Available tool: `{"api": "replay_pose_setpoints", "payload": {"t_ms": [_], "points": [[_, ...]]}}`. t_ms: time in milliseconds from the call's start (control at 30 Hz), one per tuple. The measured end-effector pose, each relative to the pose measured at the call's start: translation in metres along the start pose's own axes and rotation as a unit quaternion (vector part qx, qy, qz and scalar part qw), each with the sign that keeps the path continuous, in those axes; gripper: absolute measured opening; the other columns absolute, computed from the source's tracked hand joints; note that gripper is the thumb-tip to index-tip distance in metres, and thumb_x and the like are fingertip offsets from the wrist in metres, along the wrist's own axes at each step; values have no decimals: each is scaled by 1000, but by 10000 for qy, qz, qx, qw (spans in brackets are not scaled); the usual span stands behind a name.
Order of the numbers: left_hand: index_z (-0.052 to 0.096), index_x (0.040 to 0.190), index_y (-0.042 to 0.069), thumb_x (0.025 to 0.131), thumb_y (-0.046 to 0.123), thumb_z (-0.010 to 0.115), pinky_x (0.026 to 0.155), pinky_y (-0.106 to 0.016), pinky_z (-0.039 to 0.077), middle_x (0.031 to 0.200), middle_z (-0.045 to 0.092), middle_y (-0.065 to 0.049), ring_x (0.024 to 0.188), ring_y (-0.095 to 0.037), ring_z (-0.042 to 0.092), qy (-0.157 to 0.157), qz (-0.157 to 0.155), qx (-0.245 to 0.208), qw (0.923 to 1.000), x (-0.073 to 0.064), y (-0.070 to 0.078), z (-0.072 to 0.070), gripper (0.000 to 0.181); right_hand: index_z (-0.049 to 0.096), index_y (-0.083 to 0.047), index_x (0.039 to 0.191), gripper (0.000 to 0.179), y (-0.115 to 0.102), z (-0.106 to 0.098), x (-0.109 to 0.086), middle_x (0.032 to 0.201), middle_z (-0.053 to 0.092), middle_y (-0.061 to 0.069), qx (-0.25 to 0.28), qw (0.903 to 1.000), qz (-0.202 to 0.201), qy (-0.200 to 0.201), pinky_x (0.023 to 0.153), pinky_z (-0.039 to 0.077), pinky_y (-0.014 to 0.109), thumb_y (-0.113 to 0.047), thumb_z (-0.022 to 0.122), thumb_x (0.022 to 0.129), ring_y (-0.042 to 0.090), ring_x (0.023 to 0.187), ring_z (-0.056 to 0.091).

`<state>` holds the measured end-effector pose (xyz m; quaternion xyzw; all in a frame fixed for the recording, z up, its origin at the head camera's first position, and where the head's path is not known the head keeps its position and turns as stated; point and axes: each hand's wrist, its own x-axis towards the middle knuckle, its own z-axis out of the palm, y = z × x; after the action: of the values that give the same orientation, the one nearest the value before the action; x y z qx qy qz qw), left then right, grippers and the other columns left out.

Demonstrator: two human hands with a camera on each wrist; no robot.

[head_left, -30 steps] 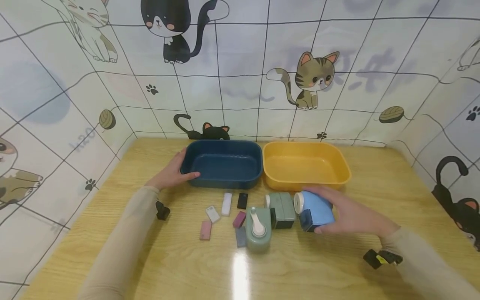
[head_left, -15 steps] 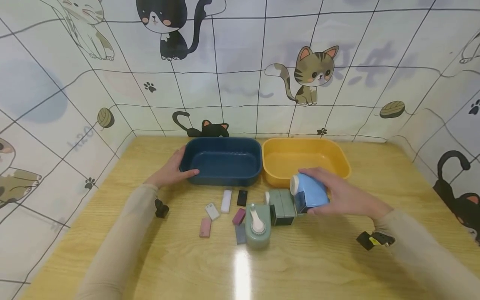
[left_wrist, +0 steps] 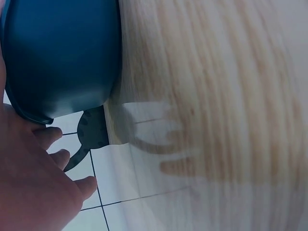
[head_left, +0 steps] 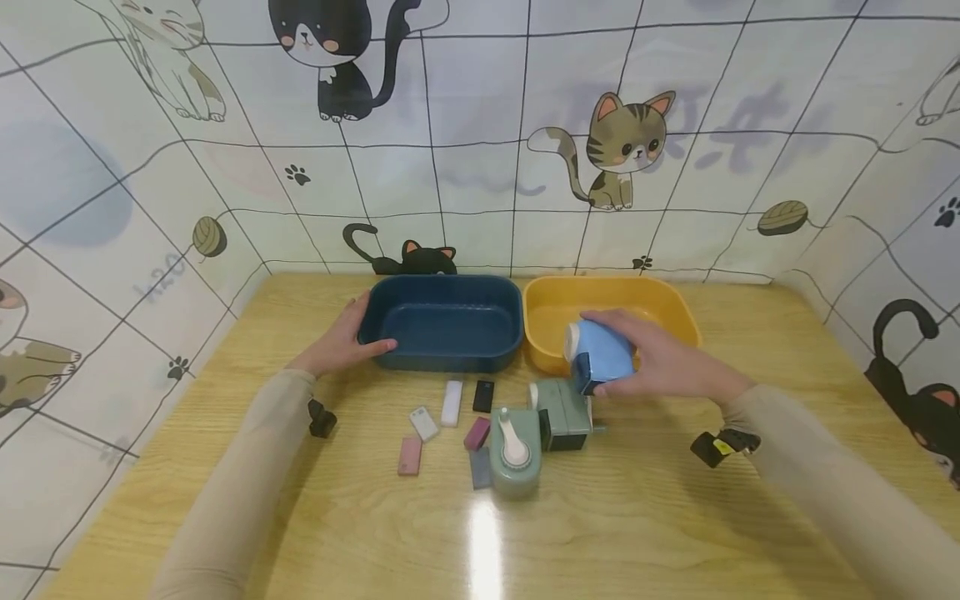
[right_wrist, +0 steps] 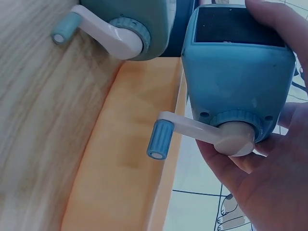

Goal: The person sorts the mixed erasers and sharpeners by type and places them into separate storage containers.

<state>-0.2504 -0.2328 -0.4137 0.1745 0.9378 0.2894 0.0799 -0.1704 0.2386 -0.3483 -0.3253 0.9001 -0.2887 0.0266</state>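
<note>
My right hand (head_left: 652,354) grips a blue hand-crank pencil sharpener (head_left: 603,350) above the front of the yellow bin (head_left: 551,360). The right wrist view shows its white crank arm (right_wrist: 195,130) with a blue knob, fingers beneath and thumb over the far side. A green crank sharpener (head_left: 567,408) sits just below on the table; another green one (head_left: 514,479) stands nearer, its white crank facing up. At the left end of the dark blue bin (head_left: 450,363), my left hand (head_left: 341,337) holds its corner, thumb over the front rim, fingers along the end.
Several small flat blocks lie left of the sharpeners: a white one (head_left: 452,404), a black one (head_left: 483,396), a pink one (head_left: 409,456) and others. Both bins stand side by side against the cat-patterned backdrop (head_left: 480,183). The wooden table (head_left: 637,533) extends toward me.
My right hand has lifted the blue sharpener and moved it left and away from me, from beside the green sharpener to over the yellow bin's front edge. My left hand stays at the blue bin.
</note>
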Motion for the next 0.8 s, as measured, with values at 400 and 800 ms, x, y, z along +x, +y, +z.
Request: {"api": "replay_pose_setpoints", "payload": {"t_ms": [400, 800], "points": [[-4, 153, 0, 90, 47, 64, 113, -57, 6, 159, -1, -23, 144, -41, -4, 70, 38, 29, 10000, 1, 0, 0, 104, 37, -5, 146, 92, 2, -10, 24, 131, 49, 18, -19, 9999, 135, -90, 77, 50, 40, -38, 84, 74, 29, 103, 51], [-2, 152, -4, 89, 46, 65, 112, -58, 5, 158, 0, -24, 143, -43, -5, 137, 94, 49, 9998, -1, 0, 1, 105, 35, -7, 148, 93, 14, -13, 46, 138, 44, 20, -71, 9994, 262, -230, 84, 49, 47, -39, 83, 75, 34, 112, 50]]}}
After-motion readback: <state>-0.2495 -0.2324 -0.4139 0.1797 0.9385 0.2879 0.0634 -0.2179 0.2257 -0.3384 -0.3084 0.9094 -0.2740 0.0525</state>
